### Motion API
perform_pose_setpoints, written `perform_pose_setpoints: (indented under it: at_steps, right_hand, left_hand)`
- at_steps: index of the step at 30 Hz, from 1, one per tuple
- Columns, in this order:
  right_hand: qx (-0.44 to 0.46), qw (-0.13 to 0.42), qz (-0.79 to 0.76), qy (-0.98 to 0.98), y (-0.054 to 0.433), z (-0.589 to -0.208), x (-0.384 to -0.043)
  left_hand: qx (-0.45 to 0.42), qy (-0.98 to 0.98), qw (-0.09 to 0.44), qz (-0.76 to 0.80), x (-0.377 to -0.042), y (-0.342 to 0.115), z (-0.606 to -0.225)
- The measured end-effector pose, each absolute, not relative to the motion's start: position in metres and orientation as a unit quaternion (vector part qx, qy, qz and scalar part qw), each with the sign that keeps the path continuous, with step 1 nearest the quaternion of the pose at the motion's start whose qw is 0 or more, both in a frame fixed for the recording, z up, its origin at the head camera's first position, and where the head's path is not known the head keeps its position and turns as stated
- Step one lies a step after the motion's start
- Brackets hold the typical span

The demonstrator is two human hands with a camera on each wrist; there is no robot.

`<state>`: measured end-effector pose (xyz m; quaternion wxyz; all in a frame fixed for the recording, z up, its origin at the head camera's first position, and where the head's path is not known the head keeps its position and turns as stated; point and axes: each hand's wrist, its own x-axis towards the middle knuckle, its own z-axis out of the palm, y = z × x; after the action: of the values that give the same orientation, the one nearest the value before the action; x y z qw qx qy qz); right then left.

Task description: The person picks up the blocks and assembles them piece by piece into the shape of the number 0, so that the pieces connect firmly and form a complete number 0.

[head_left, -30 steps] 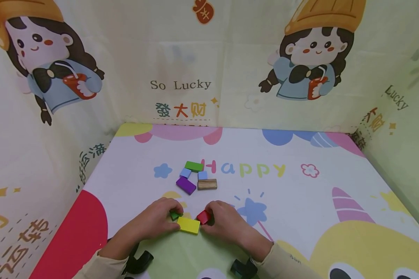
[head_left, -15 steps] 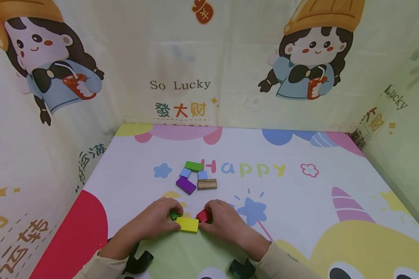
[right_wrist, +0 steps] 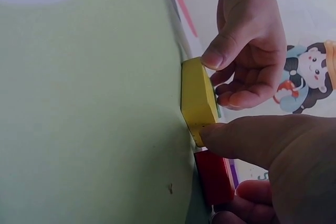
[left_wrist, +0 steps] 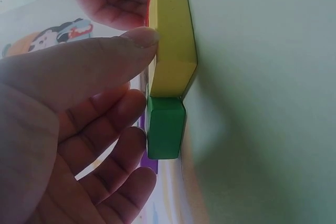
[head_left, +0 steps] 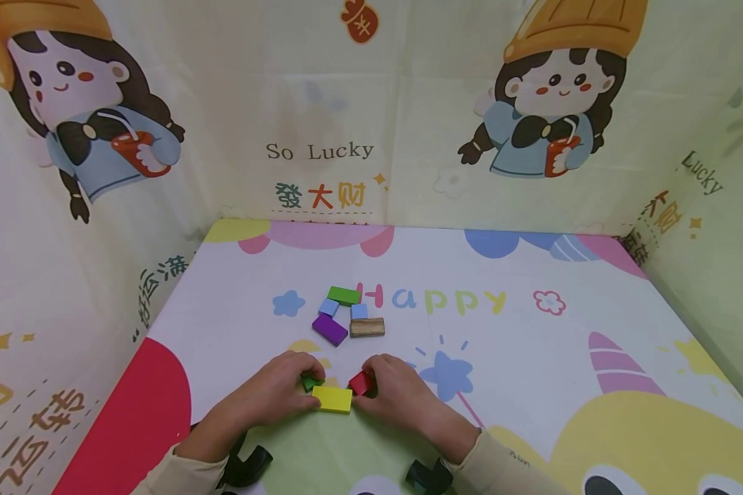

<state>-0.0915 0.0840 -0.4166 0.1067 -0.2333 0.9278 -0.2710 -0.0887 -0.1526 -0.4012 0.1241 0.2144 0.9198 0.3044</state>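
Close to the person's body, a yellow block [head_left: 332, 399] lies between the two hands. A green block [left_wrist: 167, 128] sits against its left end, and a red block [right_wrist: 214, 178] against its right. The left hand [head_left: 275, 388] has its fingers curled at the back of the green block, while its thumb touches the yellow block's left end. Likewise, the right hand [head_left: 399, 395] curls its fingers behind the red block, its thumb [right_wrist: 236, 137] on the yellow block's right end. Part of the green and red blocks is hidden by the fingers in the head view.
Beyond the hands stands a ring of blocks: green [head_left: 344, 295], two light blue [head_left: 359, 311], purple [head_left: 330, 329] and a wood-grain one [head_left: 367, 327]. A printed cloth [head_left: 223, 289] covers the table, with patterned curtain walls [head_left: 408, 124] behind and at both sides.
The yellow block has turned slightly and shifted a little left, straightening between the hands. The right hand and red block moved slightly left with it; the left hand stays put.
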Motion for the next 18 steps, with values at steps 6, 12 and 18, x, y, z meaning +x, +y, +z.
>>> perform_pose_setpoints:
  at_steps: [6,12,18]
  right_hand:
    - [-0.237,0.109,-0.269,0.927,0.0840,-0.4170,-0.0913]
    - [-0.239,0.109,-0.266,0.927,0.0838,-0.4174,-0.0908]
    - [-0.240,0.112,-0.262,0.928,0.0843,-0.4160,-0.0906]
  left_hand:
    - [0.210,0.920,0.128,0.304,-0.0882,-0.1519,-0.4011]
    - [0.213,0.920,0.125,0.305,-0.0882,-0.1521,-0.4007]
    - [0.212,0.919,0.126,0.307,-0.0885,-0.1520,-0.4012]
